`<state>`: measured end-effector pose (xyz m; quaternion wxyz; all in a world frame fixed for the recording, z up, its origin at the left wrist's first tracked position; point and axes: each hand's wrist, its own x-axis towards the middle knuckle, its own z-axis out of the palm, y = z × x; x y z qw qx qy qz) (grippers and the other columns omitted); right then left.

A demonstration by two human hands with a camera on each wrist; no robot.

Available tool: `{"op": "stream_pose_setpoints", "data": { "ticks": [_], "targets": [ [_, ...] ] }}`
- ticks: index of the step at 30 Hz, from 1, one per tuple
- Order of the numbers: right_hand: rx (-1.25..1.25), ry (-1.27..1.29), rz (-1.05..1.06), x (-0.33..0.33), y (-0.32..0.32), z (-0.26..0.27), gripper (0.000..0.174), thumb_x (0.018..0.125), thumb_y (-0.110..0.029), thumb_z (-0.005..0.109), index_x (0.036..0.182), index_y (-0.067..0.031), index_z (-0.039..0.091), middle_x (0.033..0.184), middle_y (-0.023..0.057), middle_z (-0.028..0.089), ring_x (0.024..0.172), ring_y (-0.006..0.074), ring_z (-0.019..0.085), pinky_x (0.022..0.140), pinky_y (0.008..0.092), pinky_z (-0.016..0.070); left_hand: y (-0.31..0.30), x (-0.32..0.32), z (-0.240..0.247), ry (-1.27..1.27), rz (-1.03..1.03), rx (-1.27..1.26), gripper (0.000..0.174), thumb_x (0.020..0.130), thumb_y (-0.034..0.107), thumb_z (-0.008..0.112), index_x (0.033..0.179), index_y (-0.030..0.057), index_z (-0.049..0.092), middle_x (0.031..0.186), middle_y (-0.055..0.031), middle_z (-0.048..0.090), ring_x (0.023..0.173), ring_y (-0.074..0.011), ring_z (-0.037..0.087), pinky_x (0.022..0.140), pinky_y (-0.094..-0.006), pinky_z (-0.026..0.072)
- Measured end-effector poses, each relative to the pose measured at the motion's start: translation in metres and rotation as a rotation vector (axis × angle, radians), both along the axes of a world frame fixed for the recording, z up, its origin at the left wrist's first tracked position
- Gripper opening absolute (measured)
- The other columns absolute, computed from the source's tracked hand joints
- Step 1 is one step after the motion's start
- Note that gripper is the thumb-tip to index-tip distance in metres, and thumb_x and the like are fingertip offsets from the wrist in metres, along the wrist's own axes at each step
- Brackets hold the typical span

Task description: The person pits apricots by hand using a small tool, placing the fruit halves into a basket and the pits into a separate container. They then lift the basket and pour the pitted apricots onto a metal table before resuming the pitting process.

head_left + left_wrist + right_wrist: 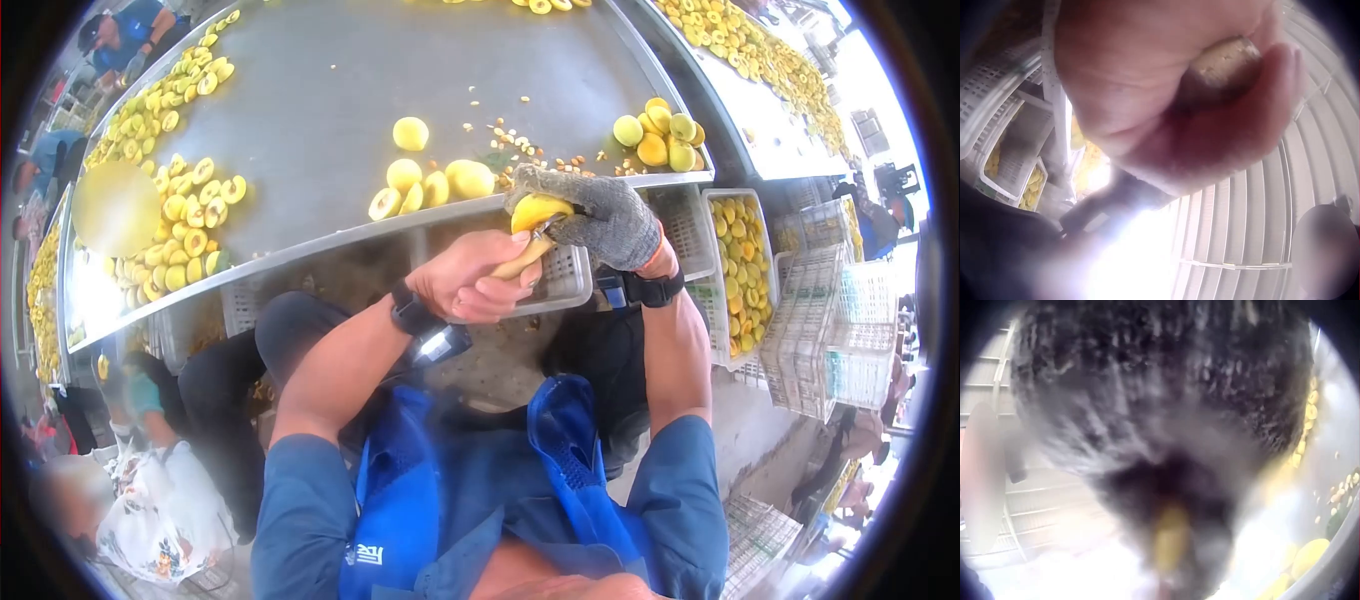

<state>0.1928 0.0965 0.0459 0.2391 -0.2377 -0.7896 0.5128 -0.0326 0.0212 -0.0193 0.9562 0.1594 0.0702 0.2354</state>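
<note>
My bare left hand [462,277] grips the wooden handle [522,259] of a small tool, whose metal end [545,226] meets the fruit's cut side. In the left wrist view, the butt of that handle [1229,62] pokes out of the curled fist. A grey knitted glove covers my right hand [612,215], which holds a yellow peach [536,209] just off the table's near edge. The right wrist view is mostly filled by the glove [1160,381], with a blurred bit of yellow beneath. Whole and cut peaches [470,179] lie on the metal table beyond the left hand.
Pits and kernels [515,140] are scattered on the metal table [330,120]. More peaches [655,135] sit at its right corner, and many halves [185,220] on its left. A crate of peaches [740,270] stands at right, beside stacked white crates [815,300]. Other people sit around.
</note>
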Motion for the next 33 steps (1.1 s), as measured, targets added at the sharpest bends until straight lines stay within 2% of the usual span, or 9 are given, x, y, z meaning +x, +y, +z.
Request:
{"op": "stream_pose_setpoints", "data": {
  "ticks": [11, 14, 15, 17, 19, 23, 26, 30, 33],
  "targets": [
    [0.064, 0.092, -0.103, 0.003, 0.017, -0.023, 0.054, 0.081, -0.008, 0.082, 0.132, -0.0058, 0.066, 0.115, 0.0075, 0.074, 0.101, 0.0132, 0.067, 0.090, 0.0304, 0.0544, -0.002, -0.008, -0.008, -0.175, -0.104, 0.069, 0.042, 0.107, 0.040, 0.048, 0.094, 0.0016, 0.060, 0.054, 0.0038, 0.042, 0.036, -0.0051, 0.035, 0.030, -0.0219, 0.0282],
    [0.172, -0.101, -0.254, 0.020, 0.026, -0.019, 0.053, 0.081, -0.005, 0.079, 0.132, -0.0070, 0.066, 0.116, 0.0072, 0.073, 0.100, 0.0126, 0.066, 0.088, 0.0299, 0.0553, -0.005, -0.020, 0.007, 0.399, -0.002, 0.266, 0.045, 0.107, 0.040, 0.047, 0.090, 0.0005, 0.060, 0.055, 0.0024, 0.043, 0.037, -0.0024, 0.030, 0.030, -0.0215, 0.0259],
    [0.069, -0.142, -0.285, 0.029, 0.027, -0.014, 0.052, 0.081, -0.004, 0.078, 0.132, -0.0075, 0.066, 0.116, 0.0075, 0.073, 0.100, 0.0132, 0.066, 0.088, 0.0299, 0.0555, 0.004, -0.019, 0.001, 0.744, -0.071, 0.509, 0.049, 0.105, 0.039, 0.050, 0.084, -0.0027, 0.064, 0.058, -0.0102, 0.057, 0.040, -0.0179, 0.049, 0.039, -0.0345, 0.0439],
    [-0.083, -0.286, -0.366, 0.050, 0.027, -0.007, 0.057, 0.085, -0.012, 0.074, 0.139, -0.0058, 0.061, 0.130, 0.0110, 0.069, 0.109, 0.0182, 0.067, 0.098, 0.0306, 0.0523, -0.002, -0.012, -0.004, 1.189, -0.070, 0.902, 0.049, 0.102, 0.039, 0.052, 0.085, -0.0044, 0.068, 0.073, -0.0212, 0.063, 0.067, -0.0321, 0.058, 0.063, -0.0438, 0.0483],
    [0.060, -0.542, -0.456, 0.082, 0.039, -0.020, 0.055, 0.085, -0.011, 0.074, 0.138, -0.0056, 0.062, 0.129, 0.0134, 0.069, 0.107, 0.0209, 0.068, 0.096, 0.0307, 0.0528, -0.010, -0.005, -0.010, 1.620, -0.049, 1.304, 0.050, 0.099, 0.039, 0.053, 0.087, -0.0061, 0.071, 0.088, -0.0322, 0.068, 0.094, -0.0463, 0.067, 0.086, -0.0531, 0.0527],
    [0.507, -1.023, -0.518, 0.135, 0.049, -0.054, 0.049, 0.086, -0.008, 0.073, 0.134, -0.0047, 0.064, 0.121, 0.0169, 0.070, 0.105, 0.0247, 0.068, 0.092, 0.0311, 0.0532, -0.021, -0.006, -0.018, 1.608, -0.051, 1.304, 0.051, 0.098, 0.042, 0.054, 0.087, -0.0047, 0.070, 0.085, -0.0306, 0.069, 0.088, -0.0452, 0.068, 0.082, -0.0518, 0.0547],
    [0.500, -0.714, -0.738, 0.110, 0.047, -0.062, 0.045, 0.085, -0.008, 0.074, 0.130, -0.0035, 0.066, 0.117, 0.0156, 0.072, 0.101, 0.0246, 0.069, 0.089, 0.0321, 0.0543, -0.027, -0.006, -0.013, 1.608, -0.017, 1.301, 0.050, 0.098, 0.042, 0.053, 0.089, -0.0040, 0.069, 0.085, -0.0304, 0.069, 0.087, -0.0454, 0.069, 0.081, -0.0524, 0.0549],
    [0.411, -0.401, -0.514, 0.011, 0.047, -0.063, 0.043, 0.085, -0.010, 0.076, 0.127, -0.0038, 0.068, 0.112, 0.0141, 0.072, 0.094, 0.0271, 0.070, 0.084, 0.0320, 0.0558, -0.033, 0.000, -0.011, 1.577, 0.025, 1.339, 0.043, 0.097, 0.037, 0.052, 0.091, -0.0019, 0.068, 0.087, -0.0271, 0.071, 0.086, -0.0430, 0.070, 0.077, -0.0516, 0.0560],
    [0.604, -0.633, -0.377, -0.077, 0.043, -0.063, 0.049, 0.083, -0.035, 0.077, 0.124, -0.0096, 0.071, 0.110, 0.0157, 0.072, 0.098, 0.0343, 0.069, 0.088, 0.0405, 0.0552, -0.034, 0.003, -0.024, 1.556, 0.095, 1.395, 0.038, 0.096, 0.034, 0.053, 0.091, -0.0012, 0.068, 0.088, -0.0245, 0.072, 0.086, -0.0410, 0.071, 0.077, -0.0502, 0.0566]
  ]
}}
